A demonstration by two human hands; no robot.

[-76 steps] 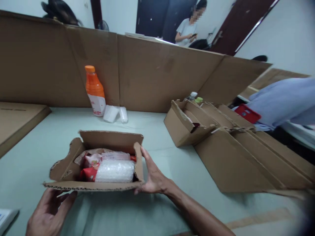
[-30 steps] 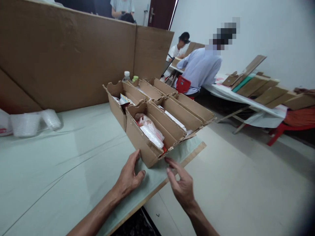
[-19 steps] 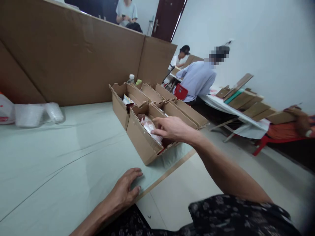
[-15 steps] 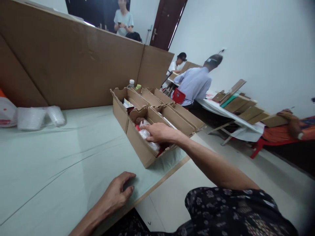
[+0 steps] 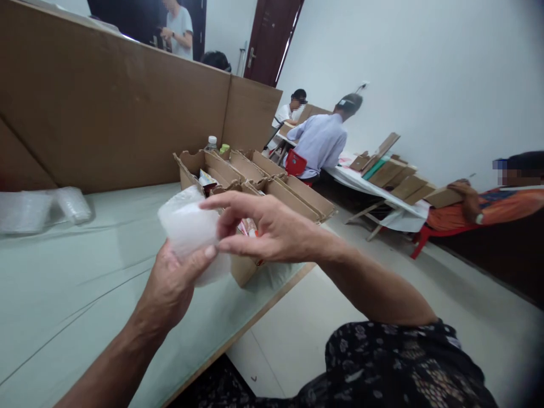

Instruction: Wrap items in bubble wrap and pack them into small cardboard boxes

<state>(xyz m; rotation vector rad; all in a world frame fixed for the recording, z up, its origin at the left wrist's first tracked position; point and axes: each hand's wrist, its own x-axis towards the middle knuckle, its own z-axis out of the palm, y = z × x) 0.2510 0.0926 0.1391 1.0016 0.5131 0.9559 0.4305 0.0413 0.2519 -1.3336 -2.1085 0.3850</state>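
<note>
A bundle of clear bubble wrap (image 5: 189,226) is held up in front of the cardboard boxes, somewhat blurred. My left hand (image 5: 172,280) grips it from below, with the thumb across its lower right side. My right hand (image 5: 272,226) is at the bundle's right edge. Its index finger reaches over the top corner and its thumb is lower down, close to my left thumb; the other fingers are curled. Behind my hands, the near cardboard box (image 5: 244,272) holds red and white packets (image 5: 249,228), partly hidden. Whatever may be inside the wrap cannot be made out.
More bubble wrap (image 5: 25,212) lies at the left on the pale green tabletop (image 5: 106,249). A tall cardboard panel (image 5: 127,113) stands behind. A bottle (image 5: 211,144) is beyond the boxes. Several people sit or stand farther off, near a white table (image 5: 361,178).
My right hand has come out of the near box and the bubble wrap is now above the table. My left hand has risen from the tabletop and taken hold of it. The view has shifted slightly.
</note>
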